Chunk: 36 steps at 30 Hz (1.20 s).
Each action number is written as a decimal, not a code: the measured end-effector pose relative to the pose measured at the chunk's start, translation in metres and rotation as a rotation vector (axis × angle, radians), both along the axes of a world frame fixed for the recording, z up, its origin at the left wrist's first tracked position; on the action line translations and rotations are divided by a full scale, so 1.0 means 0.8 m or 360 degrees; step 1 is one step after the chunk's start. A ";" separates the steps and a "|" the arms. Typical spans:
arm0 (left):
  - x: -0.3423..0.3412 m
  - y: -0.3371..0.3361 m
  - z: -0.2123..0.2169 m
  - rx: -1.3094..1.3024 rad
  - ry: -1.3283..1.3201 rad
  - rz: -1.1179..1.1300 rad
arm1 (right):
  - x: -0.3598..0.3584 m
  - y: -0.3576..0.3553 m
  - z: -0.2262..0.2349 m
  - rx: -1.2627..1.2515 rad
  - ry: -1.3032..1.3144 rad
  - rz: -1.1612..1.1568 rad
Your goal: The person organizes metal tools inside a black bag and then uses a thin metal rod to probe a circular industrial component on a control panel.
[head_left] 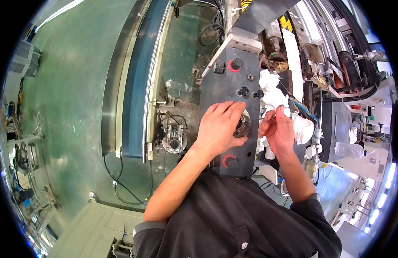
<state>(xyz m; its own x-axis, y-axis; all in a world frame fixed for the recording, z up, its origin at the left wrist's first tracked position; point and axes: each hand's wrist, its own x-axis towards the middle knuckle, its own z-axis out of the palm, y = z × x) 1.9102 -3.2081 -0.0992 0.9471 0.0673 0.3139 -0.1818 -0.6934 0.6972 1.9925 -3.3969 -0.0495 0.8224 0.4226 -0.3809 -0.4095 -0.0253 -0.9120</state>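
Note:
My left hand (219,129) rests on a dark metal plate (242,86), its fingers stretched out and its thumb apart, beside a round metal ring fitting (243,124) set in the plate. The palm covers part of the ring. Just to the right, my right hand (278,132) is closed in a pinch. A thin dark rod (256,119) runs from its fingers toward the ring; its exact kind is too small to tell. White cloth (271,88) is bunched right behind the right hand, and black knobs (243,91) stand on the plate beyond both hands.
Black knobs with red collars (235,65) stick up from the plate. A blue conveyor belt (141,86) runs along the left above a green floor (78,99). Machine rollers and cables crowd the right, near a clear plastic bottle (348,150). A beige cabinet (93,228) stands at lower left.

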 end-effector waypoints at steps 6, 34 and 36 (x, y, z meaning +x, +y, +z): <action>0.001 0.001 0.000 0.0014 0.0028 -0.0008 | 0.004 0.013 0.004 -0.0037 -0.0112 0.0133; 0.001 0.000 -0.003 0.0022 0.0022 -0.0002 | 0.006 0.008 0.021 -0.0050 -0.0096 0.0062; 0.001 0.000 -0.002 0.0016 0.0039 -0.0005 | 0.002 0.011 0.019 -0.0020 -0.0113 0.0021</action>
